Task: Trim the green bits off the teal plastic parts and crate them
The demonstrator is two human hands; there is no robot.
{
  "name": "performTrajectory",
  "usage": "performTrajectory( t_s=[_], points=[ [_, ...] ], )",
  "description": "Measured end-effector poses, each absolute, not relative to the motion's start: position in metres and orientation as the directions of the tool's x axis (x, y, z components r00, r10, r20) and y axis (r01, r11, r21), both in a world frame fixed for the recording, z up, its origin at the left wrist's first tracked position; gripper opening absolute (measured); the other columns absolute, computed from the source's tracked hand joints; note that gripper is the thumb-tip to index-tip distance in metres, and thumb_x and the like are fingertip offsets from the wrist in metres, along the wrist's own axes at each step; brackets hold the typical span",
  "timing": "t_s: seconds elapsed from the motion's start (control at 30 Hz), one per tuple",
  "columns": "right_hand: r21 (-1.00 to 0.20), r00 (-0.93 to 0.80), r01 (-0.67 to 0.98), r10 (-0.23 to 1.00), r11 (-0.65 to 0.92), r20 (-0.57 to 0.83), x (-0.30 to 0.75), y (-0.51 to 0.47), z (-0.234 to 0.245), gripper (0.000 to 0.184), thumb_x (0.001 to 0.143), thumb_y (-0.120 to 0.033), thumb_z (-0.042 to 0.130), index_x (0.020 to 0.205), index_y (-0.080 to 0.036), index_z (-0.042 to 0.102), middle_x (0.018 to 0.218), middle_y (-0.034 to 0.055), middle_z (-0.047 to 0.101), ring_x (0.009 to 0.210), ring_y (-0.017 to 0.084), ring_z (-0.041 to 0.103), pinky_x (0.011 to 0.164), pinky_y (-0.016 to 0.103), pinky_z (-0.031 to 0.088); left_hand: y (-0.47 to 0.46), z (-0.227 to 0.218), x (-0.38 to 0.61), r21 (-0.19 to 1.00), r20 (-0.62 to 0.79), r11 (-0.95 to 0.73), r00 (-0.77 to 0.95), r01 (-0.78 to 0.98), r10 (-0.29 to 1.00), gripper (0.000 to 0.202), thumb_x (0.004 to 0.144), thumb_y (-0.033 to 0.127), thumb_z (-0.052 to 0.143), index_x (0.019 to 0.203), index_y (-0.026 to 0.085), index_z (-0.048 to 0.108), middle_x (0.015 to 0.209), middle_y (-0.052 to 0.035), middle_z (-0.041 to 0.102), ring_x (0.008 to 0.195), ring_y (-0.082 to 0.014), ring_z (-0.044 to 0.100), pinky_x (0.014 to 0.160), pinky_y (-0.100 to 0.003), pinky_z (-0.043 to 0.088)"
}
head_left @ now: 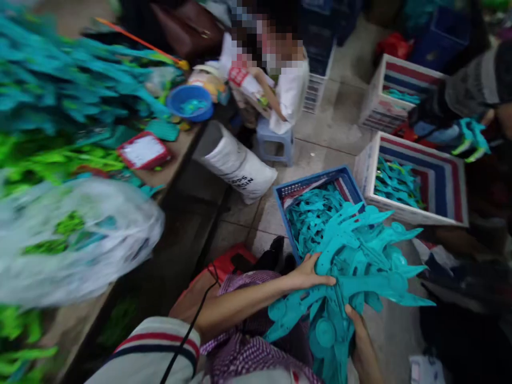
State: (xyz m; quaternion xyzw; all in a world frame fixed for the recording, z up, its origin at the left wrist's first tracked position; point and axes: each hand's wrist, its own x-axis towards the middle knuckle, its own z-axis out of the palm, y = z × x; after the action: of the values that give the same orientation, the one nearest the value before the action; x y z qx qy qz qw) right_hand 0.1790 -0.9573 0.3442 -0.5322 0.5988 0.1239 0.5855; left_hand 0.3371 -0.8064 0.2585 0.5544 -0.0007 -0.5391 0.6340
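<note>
A big bundle of teal plastic parts fans out over my lap. My left hand grips its upper left side, fingers curled over the pieces. My right hand holds the bundle from below, fingers closed round its lower end. Just beyond the bundle stands a blue crate filled with more teal parts.
A table on the left carries heaps of teal and green parts, a blue bowl and a clear bag. A white sack leans by it. Striped boxes stand on the right. One person sits on a stool; another person's sleeve shows at right.
</note>
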Motion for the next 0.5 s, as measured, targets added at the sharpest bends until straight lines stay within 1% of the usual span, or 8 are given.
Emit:
performTrajectory(
  t_s=[0.07,0.13,0.2,0.27,0.33,0.4,0.5],
  points=[
    [-0.501,0.318,-0.793,-0.464,0.348,-0.827,0.203,-0.953,0.348,0.100,0.064,-0.057,0.079,0.151,-0.027,0.039,0.133,0.0059,0.064,0.129,0.034,0.056,0.103,0.047,0.053,-0.778,0.270,0.344,0.741,-0.576,-0.117,0.536,0.661,-0.617,0.111,0.053,0.059,0.089,0.149,0.028,0.043,0.146,-0.0133,0.043,0.140,-0.0404,0.034,0.117,-0.051,0.029],
    [-0.490,0.373,-0.830,-0.388,0.267,-0.843,0.227,-0.945,0.350,0.104,0.063,-0.054,0.082,0.153,-0.027,0.037,0.134,0.0067,0.063,0.128,0.034,0.057,0.101,0.047,0.054,-0.747,0.280,0.344,0.773,-0.555,-0.032,0.652,0.633,-0.516,0.109,0.054,0.059,0.088,0.149,0.027,0.044,0.143,-0.0128,0.046,0.139,-0.0396,0.035,0.117,-0.050,0.030],
    [-0.475,0.408,-0.861,-0.313,0.182,-0.858,0.254,-0.931,0.349,0.107,0.058,-0.052,0.086,0.151,-0.025,0.041,0.133,0.0089,0.064,0.126,0.037,0.058,0.100,0.049,0.054,-0.714,0.288,0.341,0.804,-0.529,0.046,0.749,0.593,-0.400,0.109,0.056,0.060,0.087,0.150,0.026,0.042,0.143,-0.0124,0.047,0.139,-0.0392,0.034,0.117,-0.050,0.028],
    [-0.480,0.454,-0.873,-0.225,0.080,-0.862,0.283,-0.907,0.347,0.103,0.056,-0.052,0.088,0.147,-0.023,0.047,0.131,0.0103,0.065,0.125,0.038,0.058,0.101,0.050,0.052,-0.678,0.295,0.336,0.830,-0.504,0.110,0.820,0.547,-0.272,0.108,0.060,0.061,0.085,0.151,0.026,0.039,0.145,-0.0121,0.045,0.141,-0.0390,0.031,0.118,-0.050,0.025],
    [-0.513,0.514,-0.857,-0.112,-0.043,-0.850,0.314,-0.874,0.346,0.096,0.058,-0.052,0.087,0.143,-0.024,0.052,0.131,0.0099,0.065,0.126,0.037,0.058,0.103,0.050,0.050,-0.640,0.298,0.333,0.847,-0.490,0.162,0.862,0.506,-0.134,0.106,0.061,0.060,0.084,0.151,0.027,0.039,0.147,-0.0115,0.044,0.144,-0.0394,0.026,0.120,-0.051,0.021],
    [-0.550,0.553,-0.820,0.032,-0.156,-0.833,0.345,-0.831,0.344,0.089,0.062,-0.051,0.085,0.141,-0.023,0.054,0.131,0.0094,0.065,0.128,0.036,0.057,0.105,0.050,0.048,-0.598,0.300,0.331,0.865,-0.472,0.203,0.882,0.459,0.015,0.104,0.063,0.059,0.084,0.151,0.027,0.039,0.147,-0.0114,0.043,0.145,-0.0398,0.024,0.120,-0.052,0.019],
    [-0.623,0.573,-0.738,0.246,-0.260,-0.782,0.388,-0.750,0.338,0.085,0.067,-0.050,0.083,0.141,-0.021,0.053,0.131,0.0104,0.064,0.130,0.035,0.054,0.109,0.051,0.045,-0.527,0.299,0.333,0.891,-0.444,0.209,0.870,0.403,0.216,0.103,0.065,0.056,0.084,0.151,0.024,0.038,0.144,-0.0134,0.043,0.140,-0.0391,0.033,0.119,-0.050,0.023]
  ],
)
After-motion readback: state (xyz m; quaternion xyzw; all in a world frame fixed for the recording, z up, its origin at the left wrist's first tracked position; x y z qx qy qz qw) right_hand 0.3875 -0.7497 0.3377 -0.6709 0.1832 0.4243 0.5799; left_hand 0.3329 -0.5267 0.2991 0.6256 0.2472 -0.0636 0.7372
